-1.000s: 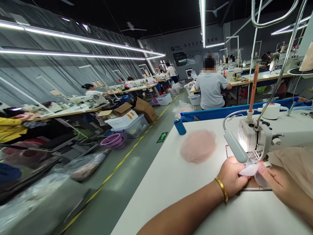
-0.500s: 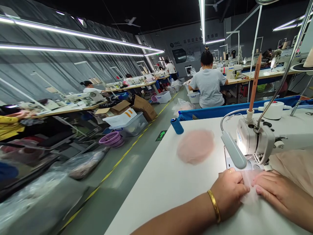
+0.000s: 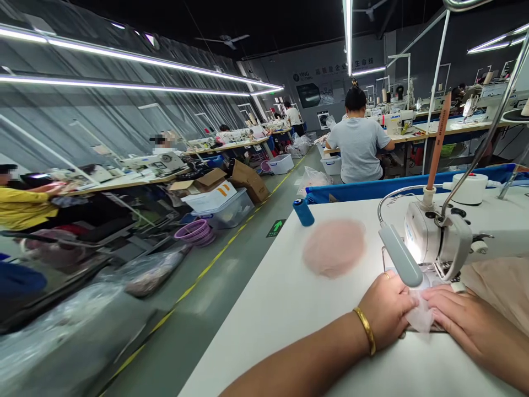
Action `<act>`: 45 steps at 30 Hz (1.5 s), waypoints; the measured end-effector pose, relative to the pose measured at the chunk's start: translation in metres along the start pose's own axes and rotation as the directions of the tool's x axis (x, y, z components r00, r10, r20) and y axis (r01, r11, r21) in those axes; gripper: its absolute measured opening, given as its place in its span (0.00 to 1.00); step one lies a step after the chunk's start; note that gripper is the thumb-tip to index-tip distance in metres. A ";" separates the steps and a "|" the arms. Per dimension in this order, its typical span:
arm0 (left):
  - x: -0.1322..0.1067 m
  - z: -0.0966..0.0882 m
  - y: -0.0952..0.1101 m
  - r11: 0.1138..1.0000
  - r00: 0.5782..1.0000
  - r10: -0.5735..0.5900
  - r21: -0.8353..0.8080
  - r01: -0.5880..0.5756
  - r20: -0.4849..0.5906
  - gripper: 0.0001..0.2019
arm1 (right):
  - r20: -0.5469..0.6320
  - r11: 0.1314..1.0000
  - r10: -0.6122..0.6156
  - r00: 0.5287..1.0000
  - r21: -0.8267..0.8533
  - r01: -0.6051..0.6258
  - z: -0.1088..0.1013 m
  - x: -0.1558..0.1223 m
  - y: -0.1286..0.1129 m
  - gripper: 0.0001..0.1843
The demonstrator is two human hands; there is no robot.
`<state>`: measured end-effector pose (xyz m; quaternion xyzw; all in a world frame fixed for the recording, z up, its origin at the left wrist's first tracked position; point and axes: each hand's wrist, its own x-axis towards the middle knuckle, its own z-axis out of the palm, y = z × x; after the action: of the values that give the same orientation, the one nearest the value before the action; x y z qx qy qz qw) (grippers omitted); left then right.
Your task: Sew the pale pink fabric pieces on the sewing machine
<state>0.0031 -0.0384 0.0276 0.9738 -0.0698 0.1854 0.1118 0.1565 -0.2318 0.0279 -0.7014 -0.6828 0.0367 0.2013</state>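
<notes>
My left hand (image 3: 388, 309) rests on the white table (image 3: 289, 309) with its fingers curled onto a small pale sheer fabric piece (image 3: 419, 315). My right hand (image 3: 463, 320) lies flat on the same piece, fingers stretched toward the left hand. Both sit just in front of the white sewing machine head (image 3: 433, 237), under its grey lamp arm (image 3: 399, 253). A gold bangle is on my left wrist.
A round pile of pink sheer pieces (image 3: 334, 247) lies behind my left hand, with a blue thread spool (image 3: 303, 212) beyond it. Beige cloth (image 3: 500, 281) lies at the right. A person in a grey shirt (image 3: 359, 146) sits ahead; other workers sit along the left benches.
The hands lowered the fabric piece from a raised pinch at the needle to flat on the table, then shifted slightly toward the machine. The view swayed a little.
</notes>
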 end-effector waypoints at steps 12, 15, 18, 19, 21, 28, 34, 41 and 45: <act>0.009 -0.001 -0.008 0.953 0.993 -0.115 -0.278 0.117 0.021 0.10 | -0.151 0.956 0.249 0.957 0.199 -0.217 0.012 0.005 -0.001 0.20; 0.014 -0.005 -0.009 0.940 0.987 -0.145 -0.302 0.158 0.068 0.11 | -0.134 0.894 0.377 0.917 0.311 -0.322 0.009 0.009 -0.004 0.23; 0.017 -0.008 -0.009 0.938 0.988 -0.131 -0.312 0.149 0.078 0.12 | -0.141 0.864 0.420 0.896 0.363 -0.348 0.008 0.009 -0.005 0.25; 0.017 -0.009 -0.009 0.942 0.991 -0.118 -0.309 0.134 0.070 0.12 | -0.145 0.865 0.416 0.898 0.368 -0.341 0.008 0.008 -0.006 0.25; 0.015 -0.010 -0.008 0.956 0.994 -0.087 -0.275 0.101 0.064 0.11 | -0.119 0.881 0.375 0.919 0.354 -0.313 0.005 0.007 -0.007 0.25; -0.007 -0.011 0.002 0.998 0.991 0.031 -0.055 -0.024 0.128 0.02 | 0.065 0.981 0.051 0.997 0.182 -0.062 -0.008 -0.001 -0.009 0.21; -0.009 -0.008 -0.001 0.999 0.996 0.048 -0.019 -0.047 0.078 0.05 | -0.029 0.996 0.046 0.999 0.078 -0.044 0.000 -0.006 -0.002 0.16; -0.005 -0.008 -0.007 0.999 0.999 0.022 0.047 -0.024 0.041 0.03 | -0.082 1.000 0.028 0.996 0.014 -0.027 0.003 -0.003 0.002 0.12; -0.006 -0.009 -0.005 0.995 0.996 0.091 0.033 -0.091 -0.004 0.03 | -0.095 1.000 -0.008 0.995 -0.006 0.007 0.002 -0.003 0.000 0.11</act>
<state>-0.0048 -0.0306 0.0326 0.9708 -0.1105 0.1942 0.0873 0.1553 -0.2339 0.0255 -0.7003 -0.6752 0.0005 0.2318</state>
